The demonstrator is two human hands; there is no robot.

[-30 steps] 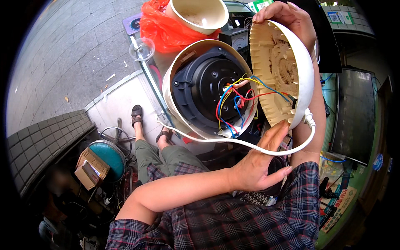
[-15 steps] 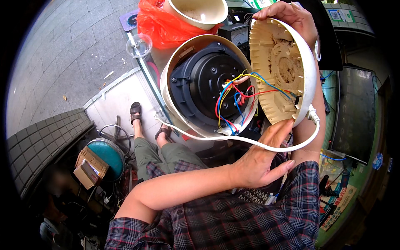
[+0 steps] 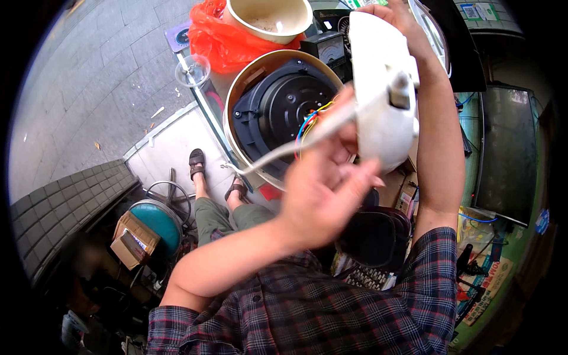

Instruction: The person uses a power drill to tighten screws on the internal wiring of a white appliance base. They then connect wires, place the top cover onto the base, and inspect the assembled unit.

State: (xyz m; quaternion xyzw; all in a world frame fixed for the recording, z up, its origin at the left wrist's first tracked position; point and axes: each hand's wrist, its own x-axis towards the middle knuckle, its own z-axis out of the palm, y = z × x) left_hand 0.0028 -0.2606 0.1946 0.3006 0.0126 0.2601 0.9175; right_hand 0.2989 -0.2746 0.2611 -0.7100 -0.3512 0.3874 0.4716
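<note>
Head view. White base cover (image 3: pixel 381 89): raised above the open cooker body (image 3: pixel 284 112), right hand (image 3: pixel 408 18) clasping its top rim. Left hand (image 3: pixel 322 189): fingers curled around the white cord (image 3: pixel 319 133) (advisable: keep the coloured wires (image 3: pixel 310 121) slack).

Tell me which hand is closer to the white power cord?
Left. The left hand is raised right beneath the white power cord, seemingly touching it. The right hand is higher, gripping the top of the white cover.
</note>
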